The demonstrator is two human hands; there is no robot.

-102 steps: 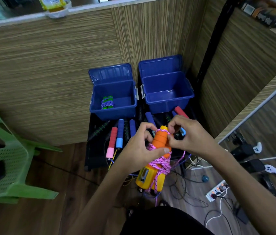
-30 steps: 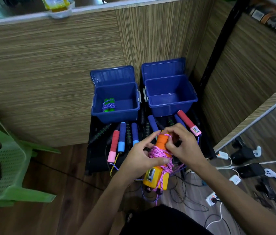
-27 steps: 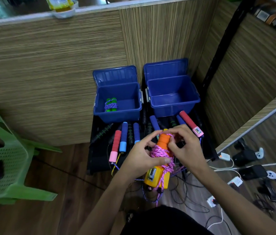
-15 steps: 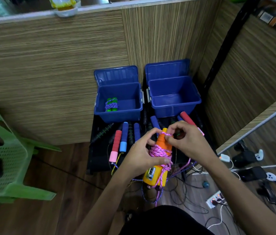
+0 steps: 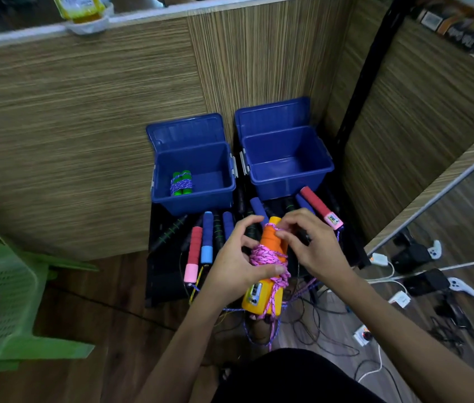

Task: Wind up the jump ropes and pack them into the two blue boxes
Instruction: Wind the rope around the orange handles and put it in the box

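Observation:
My left hand [image 5: 237, 261] grips a pair of orange jump rope handles [image 5: 270, 248] wound with pink rope [image 5: 267, 258], its thumb pressing the coils. My right hand [image 5: 312, 245] pinches the pink rope where it loops around the handles' top end. Loose pink rope hangs below the yellow ends. Two open blue boxes stand against the wall: the left box [image 5: 195, 200] holds a wound green-handled rope [image 5: 181, 183], and nothing shows inside the right box [image 5: 288, 186]. Several unwound ropes with red, blue and black handles [image 5: 205, 239] lie on a black platform in front of the boxes.
A green plastic chair [image 5: 3, 301] stands at the left. Cables, a power strip [image 5: 363, 334] and game controllers [image 5: 459, 286] lie on the wooden floor to the right. Wood-panel walls close in behind and to the right of the boxes.
My right hand has carried the pink rope around the top of the orange handles, adding a loop. My left hand keeps its grip; the bundle has stayed in about the same place.

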